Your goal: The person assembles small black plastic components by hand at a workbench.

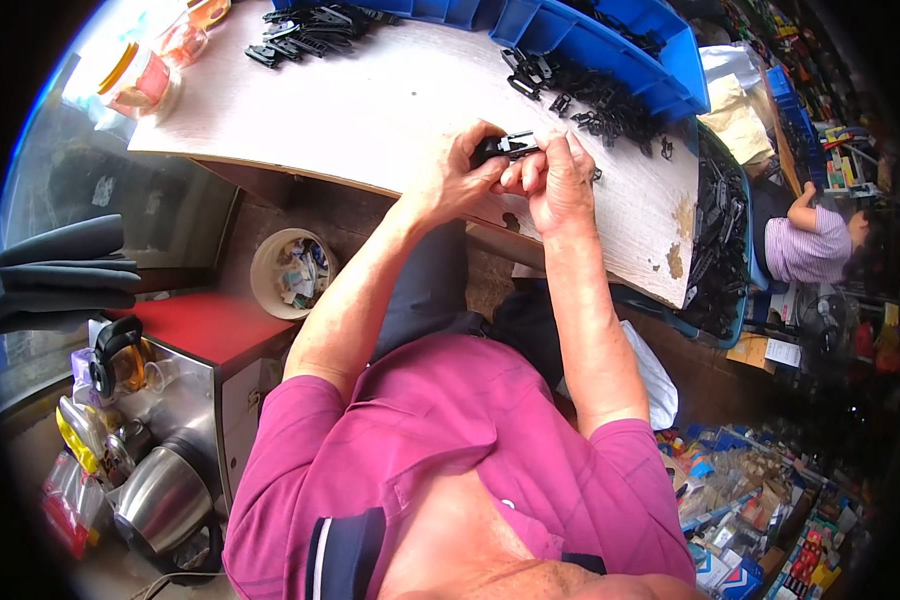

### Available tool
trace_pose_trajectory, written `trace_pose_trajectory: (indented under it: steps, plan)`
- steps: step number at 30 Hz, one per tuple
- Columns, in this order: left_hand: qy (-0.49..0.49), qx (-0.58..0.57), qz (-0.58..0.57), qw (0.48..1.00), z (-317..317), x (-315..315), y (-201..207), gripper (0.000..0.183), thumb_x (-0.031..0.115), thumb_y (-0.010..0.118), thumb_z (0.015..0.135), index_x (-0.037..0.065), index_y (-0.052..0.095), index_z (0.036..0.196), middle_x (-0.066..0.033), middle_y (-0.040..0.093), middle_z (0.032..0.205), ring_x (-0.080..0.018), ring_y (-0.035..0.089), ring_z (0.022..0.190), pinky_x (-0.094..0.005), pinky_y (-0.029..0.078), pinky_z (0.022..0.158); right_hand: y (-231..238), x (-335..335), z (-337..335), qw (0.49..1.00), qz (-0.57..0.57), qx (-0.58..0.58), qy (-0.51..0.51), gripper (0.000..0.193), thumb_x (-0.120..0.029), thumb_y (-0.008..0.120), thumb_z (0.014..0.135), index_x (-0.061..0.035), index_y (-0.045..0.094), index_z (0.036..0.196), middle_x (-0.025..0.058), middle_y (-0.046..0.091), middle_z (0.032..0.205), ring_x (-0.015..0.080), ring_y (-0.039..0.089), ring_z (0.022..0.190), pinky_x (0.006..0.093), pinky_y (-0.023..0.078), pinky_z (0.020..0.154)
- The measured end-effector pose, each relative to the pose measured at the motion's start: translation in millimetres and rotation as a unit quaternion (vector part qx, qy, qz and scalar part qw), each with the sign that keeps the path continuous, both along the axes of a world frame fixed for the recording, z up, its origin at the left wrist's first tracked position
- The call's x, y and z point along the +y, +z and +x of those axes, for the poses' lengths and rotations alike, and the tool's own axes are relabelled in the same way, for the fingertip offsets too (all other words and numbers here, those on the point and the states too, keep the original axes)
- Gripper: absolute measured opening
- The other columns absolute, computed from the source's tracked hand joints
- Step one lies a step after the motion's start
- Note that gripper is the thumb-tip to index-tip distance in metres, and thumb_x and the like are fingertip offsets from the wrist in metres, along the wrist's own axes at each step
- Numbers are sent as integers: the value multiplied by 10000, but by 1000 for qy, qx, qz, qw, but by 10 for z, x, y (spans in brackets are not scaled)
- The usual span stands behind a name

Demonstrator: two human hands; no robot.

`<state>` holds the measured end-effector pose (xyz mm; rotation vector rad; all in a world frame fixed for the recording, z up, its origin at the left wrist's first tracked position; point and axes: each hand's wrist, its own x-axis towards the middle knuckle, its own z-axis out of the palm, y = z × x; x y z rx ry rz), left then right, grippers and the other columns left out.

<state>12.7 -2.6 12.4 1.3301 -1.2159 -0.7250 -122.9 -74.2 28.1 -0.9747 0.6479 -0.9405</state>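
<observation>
Over the near edge of the table, both my hands meet around a small black part with a bright metal-looking piece [516, 145]; its exact kind does not show. My left hand [460, 170] grips its dark left end between thumb and fingers. At the other end, the thumb and fingers of my right hand [562, 185] are pinched together against it, and they hide that end. Beyond my right hand lies a loose pile of small black frame-like parts [610, 118]. Farther left, a heap of longer black parts [315, 32] rests on the light tabletop [370, 95].
Blue bins [610, 45] line the table's far side. A blue-rimmed tub of black parts [720, 230] stands right. A jar [140, 85] sits far left; below are a waste bucket [265, 275], a red-topped cabinet [215, 325] and a steel kettle [165, 495]. Another person [810, 240] is at far right.
</observation>
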Motion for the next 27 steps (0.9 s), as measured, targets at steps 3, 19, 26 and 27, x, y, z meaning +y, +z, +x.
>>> trace_pose_trajectory:
  steps: [3,19,26,27]
  plan:
    - [9,-28,-28,999,1,18,13,267,92,643,803,-15,620,1048,-177,665,846,-242,661,781,-343,518,724,-6,34,28,1000,-16,-6,-17,173,-172,558,931,-37,504,838,41,459,493,178,498,401,330,492,450]
    - [48,202,80,975,-130,-45,20,156,199,652,900,44,646,901,-10,602,679,-54,504,555,-214,420,498,26,213,-70,992,68,82,-62,305,-310,674,873,-30,560,835,12,480,553,112,449,407,289,421,352]
    - [19,315,50,948,-490,-50,-9,121,185,647,908,66,625,902,-5,595,679,-45,483,511,-208,421,462,-71,199,-336,997,11,72,-40,324,-348,641,910,-55,575,792,1,496,558,99,458,387,263,358,314]
    - [5,335,50,941,-541,-61,-15,117,182,646,908,69,619,903,-6,591,672,-45,481,503,-208,416,452,-95,216,-363,997,-1,42,-69,316,-340,636,915,-54,577,794,1,499,551,97,459,374,255,343,308]
